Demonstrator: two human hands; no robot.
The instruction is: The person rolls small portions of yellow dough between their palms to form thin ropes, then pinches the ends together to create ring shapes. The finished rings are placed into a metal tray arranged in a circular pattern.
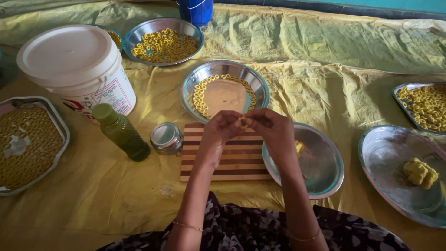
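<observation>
At the centre of the frame, the left hand [218,135] and right hand [274,132] are meeting — fingertips of both pinching a small yellow dough ring [243,122] above the striped wooden board [232,160]. Just above them a steel plate [225,90] is holding finished rings — more dough is lying in the steel bowl [320,165] at the right.

The blue bucket [195,10] is cut off by the top edge. The right hand [275,135] hides most of a dough lump [299,148] in the steel plate [320,162]. Trays [28,144] [423,107] run off both sides.
</observation>
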